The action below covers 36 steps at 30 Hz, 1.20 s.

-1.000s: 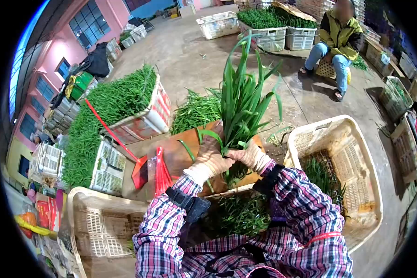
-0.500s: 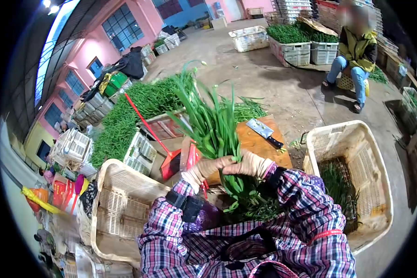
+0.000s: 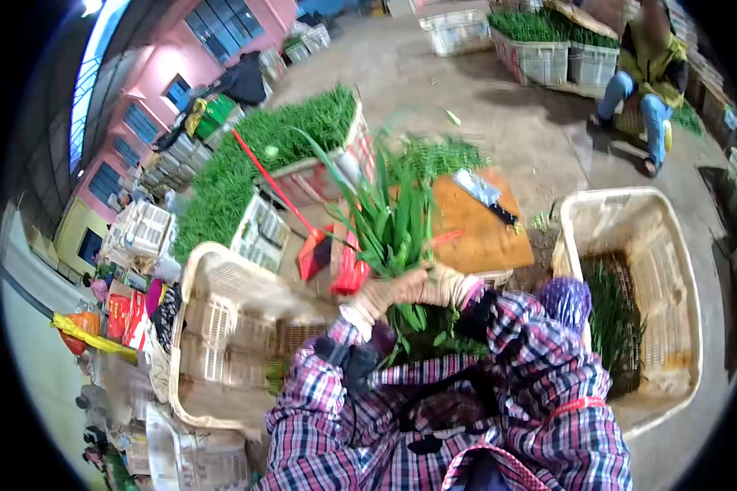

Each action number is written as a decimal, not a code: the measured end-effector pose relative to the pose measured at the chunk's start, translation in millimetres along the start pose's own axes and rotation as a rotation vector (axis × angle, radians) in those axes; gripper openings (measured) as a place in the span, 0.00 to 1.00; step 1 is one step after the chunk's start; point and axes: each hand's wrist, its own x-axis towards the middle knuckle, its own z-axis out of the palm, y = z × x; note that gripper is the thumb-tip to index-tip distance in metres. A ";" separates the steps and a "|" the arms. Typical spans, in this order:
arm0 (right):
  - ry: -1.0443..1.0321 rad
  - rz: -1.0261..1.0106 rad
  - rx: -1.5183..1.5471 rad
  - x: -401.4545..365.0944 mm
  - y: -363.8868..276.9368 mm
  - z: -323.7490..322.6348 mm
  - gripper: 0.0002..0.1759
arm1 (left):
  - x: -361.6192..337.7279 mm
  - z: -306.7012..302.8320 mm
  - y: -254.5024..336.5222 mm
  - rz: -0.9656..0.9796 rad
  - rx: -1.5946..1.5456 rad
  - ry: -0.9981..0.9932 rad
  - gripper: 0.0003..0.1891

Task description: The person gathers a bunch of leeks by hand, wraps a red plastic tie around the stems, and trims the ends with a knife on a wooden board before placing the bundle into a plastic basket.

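In front of my chest, a bunch of long green leafy stalks (image 3: 397,221) stands upright, leaf tips pointing away from me. My left hand (image 3: 378,296), in a pale glove, is closed round its lower part. My right hand (image 3: 440,286), gloved too, wraps the same part from the other side, and the two hands touch. Leaves hang below them over my lap. Just beyond my right hand is a wooden board (image 3: 487,241). A cleaver (image 3: 477,188) with a black handle rests on it. More cut greens (image 3: 442,157) lie behind the board.
A large crate (image 3: 192,385) stands at my left, and another crate (image 3: 684,311) holding some greens stands at my right. A red long-handled dustpan (image 3: 313,252) and crates heaped with greens (image 3: 278,131) are ahead left. A seated person (image 3: 651,98) is at the far right.
My view has shifted, so the surroundings sit differently in the frame. Both hands keep hold of the bunch, which looks lower and more compact, with blurred tips.
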 end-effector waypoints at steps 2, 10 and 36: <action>0.111 0.066 -0.212 -21.9 -28.7 2.6 0.46 | -16.7 -1.7 15.8 -0.092 -0.083 0.074 0.20; 0.527 0.184 -0.015 -96.3 19.5 -57.8 0.41 | -21.9 -94.3 42.4 0.072 -0.711 0.052 0.07; 0.604 0.336 -0.409 -62.1 -24.4 30.9 0.37 | -41.0 -110.5 28.0 0.462 -0.633 0.338 0.09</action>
